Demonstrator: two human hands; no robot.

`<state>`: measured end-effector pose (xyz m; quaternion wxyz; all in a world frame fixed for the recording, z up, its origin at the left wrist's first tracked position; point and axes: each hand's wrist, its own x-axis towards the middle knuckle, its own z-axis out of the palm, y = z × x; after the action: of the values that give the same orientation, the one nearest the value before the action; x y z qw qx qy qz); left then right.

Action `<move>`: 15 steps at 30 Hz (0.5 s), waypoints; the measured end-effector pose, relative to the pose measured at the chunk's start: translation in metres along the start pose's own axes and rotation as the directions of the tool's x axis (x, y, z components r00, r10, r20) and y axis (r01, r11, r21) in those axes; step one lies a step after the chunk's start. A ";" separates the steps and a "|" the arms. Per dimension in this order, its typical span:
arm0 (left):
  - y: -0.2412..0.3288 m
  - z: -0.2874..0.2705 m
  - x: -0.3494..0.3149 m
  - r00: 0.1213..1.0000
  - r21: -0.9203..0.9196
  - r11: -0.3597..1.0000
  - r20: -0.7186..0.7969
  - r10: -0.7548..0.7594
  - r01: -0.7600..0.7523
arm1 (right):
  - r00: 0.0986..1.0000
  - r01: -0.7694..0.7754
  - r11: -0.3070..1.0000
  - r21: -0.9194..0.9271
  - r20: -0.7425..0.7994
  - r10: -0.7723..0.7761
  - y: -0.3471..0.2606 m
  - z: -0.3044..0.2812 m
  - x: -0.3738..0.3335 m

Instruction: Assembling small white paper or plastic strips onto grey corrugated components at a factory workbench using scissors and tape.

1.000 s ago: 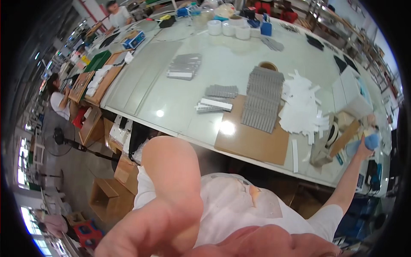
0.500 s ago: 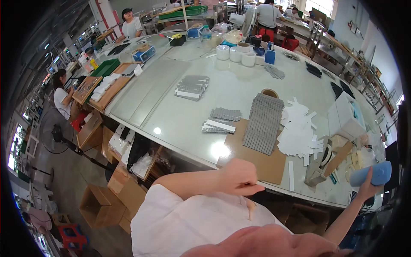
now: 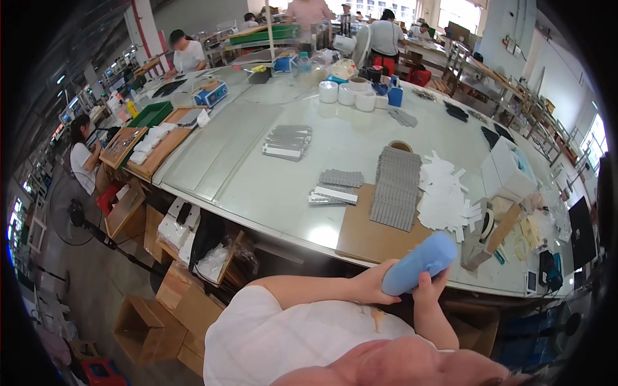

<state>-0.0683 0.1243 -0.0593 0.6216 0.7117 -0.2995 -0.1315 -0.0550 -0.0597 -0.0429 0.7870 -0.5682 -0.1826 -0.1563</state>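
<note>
Plainly, both hands are busy: the left hand [image 3: 378,283] cups the lower end of a smooth blue bottle [image 3: 417,262], the right hand [image 3: 430,287] closes round its side, holding it tilted by the tabletop [image 3: 257,186] edge. It looks stiff, rounded, maybe slick, best gripped mid-body; its weight I can't tell. Beyond lie thin grey strips [image 3: 394,190] and flat brown cardboard [image 3: 357,235].

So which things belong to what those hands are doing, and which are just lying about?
In use:
smooth light-blue cylindrical bottle
left hand and right hand, both holding it

Seemingly just lying about:
stacked flat grey strips
spread pile of flat white strips
flat brown cardboard sheet
</note>
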 end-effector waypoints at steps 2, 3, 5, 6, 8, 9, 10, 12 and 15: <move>-0.006 -0.006 -0.014 0.998 0.027 0.998 -0.046 -0.053 0.054 | 0.999 -0.032 0.999 0.004 0.017 0.032 0.015 0.006 0.002; -0.008 -0.007 -0.021 0.996 0.001 0.998 -0.065 -0.062 0.062 | 0.997 -0.074 0.997 -0.001 0.020 0.074 0.015 0.014 0.002; -0.015 -0.011 -0.032 0.993 -0.028 0.997 -0.091 -0.073 0.071 | 0.988 -0.151 0.988 0.042 0.044 0.150 0.011 0.026 0.001; -0.019 -0.013 -0.036 0.991 -0.007 0.997 -0.112 -0.074 0.074 | 0.973 -0.227 0.971 0.078 0.058 0.222 0.006 0.034 0.002; -0.025 -0.013 -0.045 0.988 0.009 0.997 -0.131 -0.078 0.080 | 0.965 -0.253 0.964 0.078 0.089 0.246 0.002 0.043 0.000; -0.026 -0.014 -0.049 0.987 0.015 0.996 -0.140 -0.081 0.084 | 0.958 -0.273 0.959 0.079 0.115 0.263 0.000 0.047 -0.002; -0.027 -0.014 -0.051 0.986 0.020 0.996 -0.146 -0.086 0.089 | 0.957 -0.276 0.958 0.078 0.109 0.267 -0.001 0.050 -0.005; -0.028 -0.014 -0.055 0.987 0.025 0.998 -0.157 -0.046 0.050 | 0.963 -0.224 0.975 0.002 0.157 0.221 -0.005 0.054 -0.013; -0.035 -0.012 -0.055 0.986 0.008 1.000 -0.166 -0.005 0.006 | 0.946 -0.148 0.988 0.032 0.296 0.132 -0.014 0.055 -0.019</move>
<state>-0.0953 0.1681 -0.1007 0.6409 0.7238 -0.2454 -0.0723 -0.0840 -0.0107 -0.0244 0.7752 -0.5754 -0.2607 -0.0090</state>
